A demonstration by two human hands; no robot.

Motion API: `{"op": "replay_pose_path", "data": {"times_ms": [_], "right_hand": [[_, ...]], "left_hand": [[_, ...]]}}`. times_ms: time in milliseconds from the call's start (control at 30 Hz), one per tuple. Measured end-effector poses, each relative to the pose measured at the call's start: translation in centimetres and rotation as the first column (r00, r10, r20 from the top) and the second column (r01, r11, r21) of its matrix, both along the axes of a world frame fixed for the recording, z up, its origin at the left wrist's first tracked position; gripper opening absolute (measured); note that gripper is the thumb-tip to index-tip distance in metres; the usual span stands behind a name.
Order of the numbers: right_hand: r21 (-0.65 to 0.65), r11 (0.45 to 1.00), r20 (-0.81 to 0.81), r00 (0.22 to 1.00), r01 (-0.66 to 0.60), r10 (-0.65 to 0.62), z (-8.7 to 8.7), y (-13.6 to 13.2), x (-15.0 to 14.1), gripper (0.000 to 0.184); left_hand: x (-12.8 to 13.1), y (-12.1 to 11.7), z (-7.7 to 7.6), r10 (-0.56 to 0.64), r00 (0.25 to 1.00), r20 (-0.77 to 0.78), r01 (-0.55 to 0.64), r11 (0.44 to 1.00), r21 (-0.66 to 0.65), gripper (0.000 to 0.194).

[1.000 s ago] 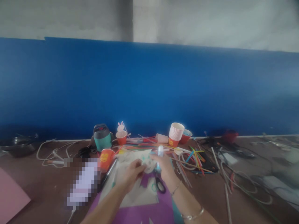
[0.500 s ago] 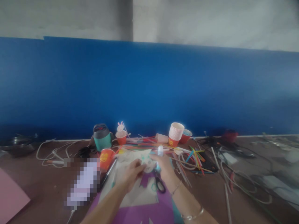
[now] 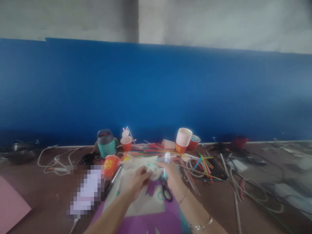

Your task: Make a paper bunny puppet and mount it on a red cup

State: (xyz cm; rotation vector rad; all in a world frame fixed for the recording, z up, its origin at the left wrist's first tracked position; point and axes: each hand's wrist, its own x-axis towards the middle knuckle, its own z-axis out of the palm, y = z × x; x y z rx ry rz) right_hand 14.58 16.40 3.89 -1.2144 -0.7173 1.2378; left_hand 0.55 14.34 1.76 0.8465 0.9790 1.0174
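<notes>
My left hand pinches a small pale paper cut-out with green marks, held above a white sheet. My right hand grips a glue stick with a white cap, its lower end against the cut-out. Both hands meet over the white sheet, which lies on purple paper. Black-handled scissors rest on the paper just below my right hand.
Around the hands lie an orange paper cup, a teal container, a stack of cups, several coloured straws, white cables, a pink sheet at left and a blue wall panel behind.
</notes>
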Motion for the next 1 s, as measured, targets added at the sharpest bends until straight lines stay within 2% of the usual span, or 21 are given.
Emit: {"op": "replay_pose_path", "data": {"times_ms": [400,700,1000], "right_hand": [[-0.005,1.000,-0.007,1.000,-0.002,0.002,0.05,0.04,-0.06,0.021],[-0.011,1.000,0.003,1.000,0.023,-0.023,0.71,-0.29,-0.11,0.021],[-0.004,1.000,-0.011,1.000,0.005,-0.005,0.07,-0.04,0.01,0.023]], "left_hand": [[-0.05,0.00,-0.12,0.009,1.000,0.010,-0.009,1.000,0.000,0.045],[0.00,-0.02,0.02,0.019,1.000,0.005,-0.019,1.000,0.000,0.046],[-0.05,-0.01,0.08,0.016,1.000,0.003,-0.016,1.000,0.022,0.045]]}}
